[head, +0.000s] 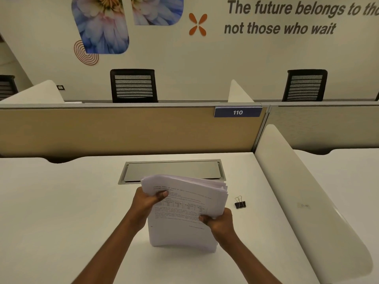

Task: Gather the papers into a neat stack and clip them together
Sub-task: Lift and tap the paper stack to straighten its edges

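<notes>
A thick stack of printed white papers (180, 224) stands nearly upright on its lower edge on the white desk (61, 201), its top bending away from me with the sheet edges fanned unevenly. My left hand (146, 201) grips the stack's left edge, thumb on the front page. My right hand (219, 221) holds the right edge lower down, thumb also on the front. A black binder clip (240, 202) with silver handles sits on the desk just right of the stack, apart from both hands.
A grey metal cable-tray lid (174, 169) is set into the desk behind the papers. A tan partition (123, 130) with a "110" label closes the back. A white curved divider (303, 191) borders the right side.
</notes>
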